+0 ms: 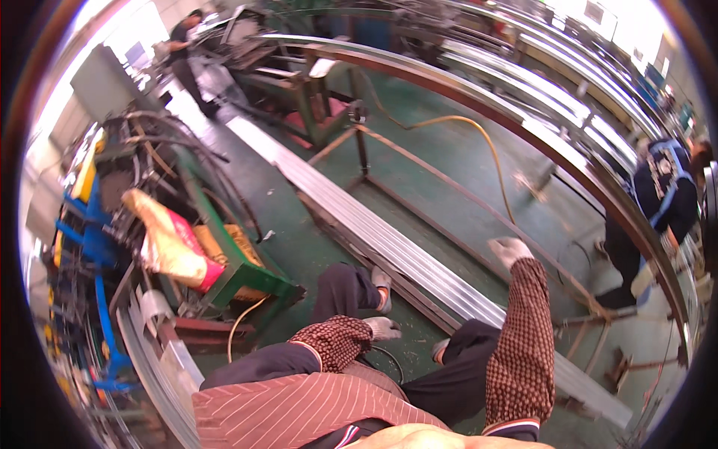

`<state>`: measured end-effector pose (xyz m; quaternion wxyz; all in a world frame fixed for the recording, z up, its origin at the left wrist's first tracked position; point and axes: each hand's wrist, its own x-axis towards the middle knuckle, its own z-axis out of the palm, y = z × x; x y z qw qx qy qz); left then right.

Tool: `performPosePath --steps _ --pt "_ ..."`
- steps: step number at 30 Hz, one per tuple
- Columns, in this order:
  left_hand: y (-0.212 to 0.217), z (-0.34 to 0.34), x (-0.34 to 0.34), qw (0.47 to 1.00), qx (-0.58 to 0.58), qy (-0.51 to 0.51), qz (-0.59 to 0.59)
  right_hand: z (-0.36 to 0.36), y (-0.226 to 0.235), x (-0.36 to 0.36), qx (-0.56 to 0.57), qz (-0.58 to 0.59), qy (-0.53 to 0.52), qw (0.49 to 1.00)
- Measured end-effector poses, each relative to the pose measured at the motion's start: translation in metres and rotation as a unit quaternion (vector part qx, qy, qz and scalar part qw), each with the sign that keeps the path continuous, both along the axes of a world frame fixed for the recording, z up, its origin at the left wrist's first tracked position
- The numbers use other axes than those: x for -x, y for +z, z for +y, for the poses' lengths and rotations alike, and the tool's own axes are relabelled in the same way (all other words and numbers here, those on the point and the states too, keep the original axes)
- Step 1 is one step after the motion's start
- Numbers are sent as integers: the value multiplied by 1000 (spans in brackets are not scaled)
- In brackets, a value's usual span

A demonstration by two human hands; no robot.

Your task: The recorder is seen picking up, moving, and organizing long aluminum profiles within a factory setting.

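My right hand, in a pale work glove, is stretched forward above the floor, just past the far side of a bundle of long silvery metal profiles. Its fingers point left, loosely extended, and nothing shows in them. My left hand, gloved too, hangs beside my left knee on the near side of the bundle, fingers extended and empty. Brown patterned sleeve covers reach over both forearms. The profiles run diagonally from far left to near right, between my feet and a low brown metal frame.
A long curved-looking rail crosses ahead. A yellow hose lies on the green floor. At left stands a green bench with a sack. One person stands far left; another bends at right.
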<state>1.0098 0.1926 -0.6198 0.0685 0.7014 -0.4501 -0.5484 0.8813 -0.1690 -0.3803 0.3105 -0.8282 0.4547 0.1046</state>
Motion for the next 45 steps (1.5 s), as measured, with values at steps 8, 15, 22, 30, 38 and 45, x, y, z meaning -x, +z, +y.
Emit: performPosePath --steps 8,15,22,30,38,45 --pt "30 -2 6 1000 -15 17 5 47 48 -33 -16 53 106 993" --pt "18 -2 -2 1000 12 26 -1 35 16 -39 41 76 143 986" --pt "28 -6 0 999 -16 36 -4 38 20 -38 11 119 149 982" --pt "34 -5 6 998 -33 45 11 39 12 -31 11 145 150 978" --pt "14 -4 1 997 -40 70 3 35 1 -37 16 119 150 981" --pt "18 -8 4 996 -58 66 6 27 0 -28 25 150 146 978"
